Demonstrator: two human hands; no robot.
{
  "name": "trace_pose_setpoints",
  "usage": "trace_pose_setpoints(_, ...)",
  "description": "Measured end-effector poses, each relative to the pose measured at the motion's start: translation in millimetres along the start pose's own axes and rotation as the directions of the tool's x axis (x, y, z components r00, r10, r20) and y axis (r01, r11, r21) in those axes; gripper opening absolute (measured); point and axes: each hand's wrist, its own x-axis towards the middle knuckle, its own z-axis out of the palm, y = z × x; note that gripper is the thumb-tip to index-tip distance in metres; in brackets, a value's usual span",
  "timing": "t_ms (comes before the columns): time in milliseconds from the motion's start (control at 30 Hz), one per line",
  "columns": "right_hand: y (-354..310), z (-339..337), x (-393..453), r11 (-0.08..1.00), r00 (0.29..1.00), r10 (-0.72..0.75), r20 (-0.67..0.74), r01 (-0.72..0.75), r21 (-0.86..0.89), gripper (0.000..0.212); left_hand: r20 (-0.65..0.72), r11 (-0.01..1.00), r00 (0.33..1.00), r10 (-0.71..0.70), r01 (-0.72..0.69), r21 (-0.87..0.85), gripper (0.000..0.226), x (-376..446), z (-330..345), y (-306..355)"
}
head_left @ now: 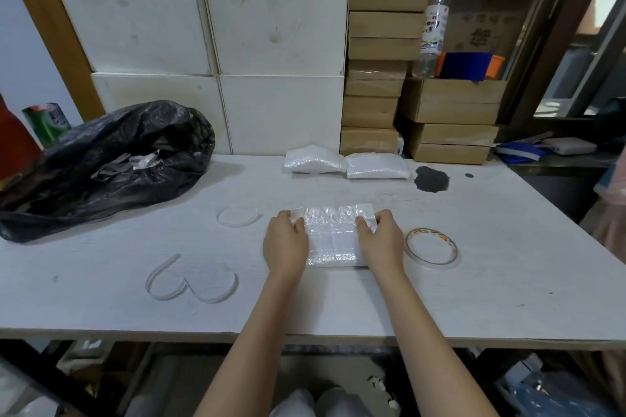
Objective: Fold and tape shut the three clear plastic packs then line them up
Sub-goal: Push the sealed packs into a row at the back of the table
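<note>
Left hand [284, 240] planted on the left edge of the clear pack [333, 235], fingers curled over the far corner and pinching the flap there. Right hand [381, 239] doing the same on the right edge, fingertips nipping the plastic at its far corner. Between the two grips, flat on the table [491, 298], lies the pack with its far strip looking mid-fold. Best bet, probably: roll both corners toward the body at the same pace so the crease stays straight, then pin it down with one palm before letting go. Just right of the right-hand grip, close enough to grab: the tape roll [432, 247]. Well beyond both grips, at the back: two packs [345, 164] side by side and touching, looking finished already, so likely the last one.
</note>
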Motion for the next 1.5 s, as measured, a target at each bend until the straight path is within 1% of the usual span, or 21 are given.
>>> trace_pose_setpoints(133,3.1,4.1,-5.0,0.995,0.998,-0.036,-0.056,0.031,-0.091,0.031,-0.033,0.997,0.999,0.010,-0.007,0.075,0.046,-3.7,2.6,0.8)
trace_pose_setpoints(200,0.8,3.3,-4.6,0.968,0.995,-0.055,-0.077,0.034,-0.247,0.035,-0.045,0.993,0.999,0.021,-0.015,0.118,0.042,-4.8,4.4,1.9)
trace_pose_setpoints(267,-4.1,-0.4,-2.7,0.880,0.989,-0.138,-0.061,0.094,-0.465,0.037,-0.050,0.989,0.998,0.035,-0.027,0.148,0.038,-6.3,6.4,2.2)
trace_pose_setpoints(333,-11.0,-3.3,-0.8,0.785,0.955,-0.294,0.029,0.259,-0.562,0.041,-0.048,0.987,0.998,0.046,-0.038,0.158,0.038,-6.6,8.0,1.1)
trace_pose_setpoints(433,-22.4,0.3,-1.5,0.690,0.844,-0.458,0.278,0.535,-0.487,0.051,-0.040,0.986,0.998,0.056,-0.049,0.157,0.037,-5.2,9.0,-0.6)
trace_pose_setpoints(500,-22.7,7.4,-3.5,0.609,0.784,-0.441,0.438,0.619,-0.495,0.056,-0.041,0.987,0.997,0.061,-0.054,0.154,0.036,-4.3,9.1,-1.1)
trace_pose_setpoints(567,-16.3,12.6,-5.1,0.577,0.786,-0.358,0.505,0.611,-0.542,0.058,-0.042,0.987,0.997,0.063,-0.056,0.153,0.035,-4.5,9.0,-1.4)
trace_pose_setpoints(667,-7.2,14.2,-8.3,0.657,0.831,-0.248,0.499,0.523,-0.543,0.061,-0.039,0.985,0.997,0.064,-0.056,0.166,0.035,-4.6,8.7,-1.1)
trace_pose_setpoints(800,-3.8,15.6,-12.8,0.723,0.851,-0.240,0.467,0.477,-0.499,0.059,-0.013,0.980,0.999,0.047,-0.044,0.197,0.036,-3.9,5.9,2.1)
trace_pose_setpoints(867,-3.0,16.4,-13.6,0.727,0.857,-0.239,0.457,0.470,-0.501,0.058,0.001,0.961,0.998,0.060,-0.058,0.271,0.034,-0.1,1.8,5.5)
trace_pose_setpoints(900,-2.4,16.6,-14.0,0.725,0.859,-0.241,0.452,0.469,-0.504,0.058,-0.006,0.941,0.995,0.099,-0.091,0.325,0.034,2.3,-1.2,7.9)
trace_pose_setpoints(967,-1.8,16.0,-14.4,0.721,0.861,-0.246,0.444,0.469,-0.510,0.057,-0.011,0.884,0.962,0.271,-0.244,0.400,0.035,6.9,-6.4,14.5)
trace_pose_setpoints(1033,-1.6,15.5,-14.6,0.722,0.858,-0.255,0.445,0.475,-0.503,0.055,0.136,0.773,0.880,0.455,-0.466,0.430,0.038,8.2,-6.6,21.0)
trace_pose_setpoints(1067,-1.1,15.5,-14.2,0.723,0.855,-0.253,0.452,0.478,-0.499,0.054,0.240,0.730,0.839,0.489,-0.544,0.414,0.040,6.8,-3.7,21.7)
trace_pose_setpoints(1100,-0.5,15.5,-13.9,0.722,0.852,-0.245,0.463,0.479,-0.500,0.054,0.337,0.722,0.816,0.470,-0.575,0.385,0.042,4.4,0.0,20.5)
trace_pose_setpoints(1133,0.3,15.7,-13.1,0.714,0.849,-0.236,0.472,0.481,-0.509,0.054,0.417,0.739,0.809,0.415,-0.567,0.365,0.045,2.1,3.3,17.7)
trace_pose_setpoints(1200,0.8,16.6,-11.6,0.696,0.846,-0.218,0.486,0.484,-0.531,0.054,0.482,0.809,0.817,0.316,-0.497,0.313,0.050,-0.3,9.0,7.5)
trace_pose_setpoints(1267,0.1,17.2,-11.4,0.718,0.852,-0.203,0.483,0.465,-0.518,0.052,0.484,0.865,0.831,0.275,-0.434,0.253,0.052,-3.0,12.4,-0.4)
trace_pose_setpoints(1367,0.3,17.3,-10.7,0.771,0.855,-0.188,0.483,0.433,-0.467,0.051,0.470,0.908,0.843,0.261,-0.380,0.178,0.052,-4.2,14.1,-3.1)
trace_pose_setpoints(1433,-1.7,16.9,-6.7,0.836,0.851,-0.160,0.500,0.386,-0.391,0.050,0.500,0.921,0.833,0.237,-0.356,0.156,0.052,-3.2,12.9,-1.4)
trace_pose_setpoints(1500,-8.3,9.4,-3.4,0.953,0.848,-0.120,0.516,0.243,-0.178,0.047,0.547,0.929,0.805,0.230,-0.350,0.124,0.051,-0.9,7.3,2.1)
